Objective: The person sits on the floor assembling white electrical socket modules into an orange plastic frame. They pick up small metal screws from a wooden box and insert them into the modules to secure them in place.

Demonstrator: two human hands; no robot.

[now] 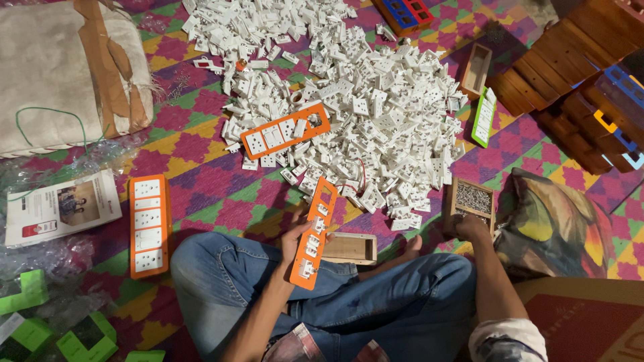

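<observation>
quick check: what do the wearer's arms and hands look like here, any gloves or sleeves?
No gloves: both the left hand and the right hand are bare, and both forearms are uncovered. A light, patterned sleeve is pushed up at the right elbow. No watch, rings or bands are visible. Blue jeans cover the crossed legs below.

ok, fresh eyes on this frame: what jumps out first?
The big heap of white socket modules spread over the patterned mat at top centre. Next, the orange plate that the left hand holds above the lap, partly filled with white modules. The right hand rests at a wooden box of screws to the right.
</observation>
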